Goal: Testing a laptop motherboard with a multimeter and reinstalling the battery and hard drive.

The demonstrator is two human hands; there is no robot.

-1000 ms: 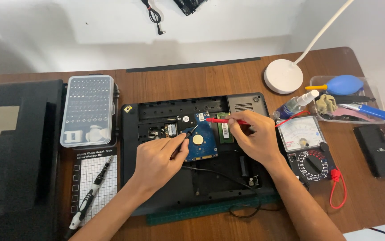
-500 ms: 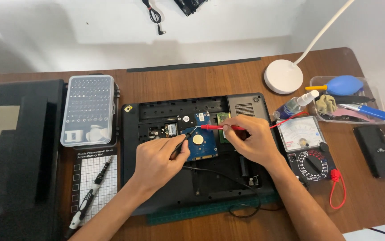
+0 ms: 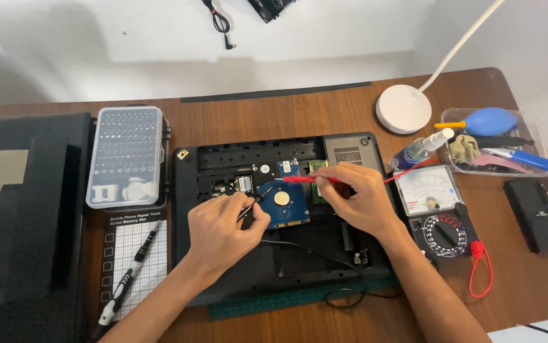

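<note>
The red probe [image 3: 309, 180] has slid left across the blue circuit board [image 3: 285, 204] in the open laptop [image 3: 223, 159]; right hand [image 3: 358, 198] pinches it, left hand [image 3: 223, 230] grips a black probe [image 3: 252, 206] touching the board's left edge.

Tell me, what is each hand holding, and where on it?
Right hand grips the red probe by its rear handle; left hand pinches the black probe near its tip end.

Laptop [image 3: 223, 159]: lower middle hidden under both forearms. Black probe [image 3: 253, 204]: grip hidden in left hand [image 3: 223, 232]. Lamp [image 3: 404, 108]: arm cut by top edge. Bit case [image 3: 126, 155]: contents too small to tell.
</note>
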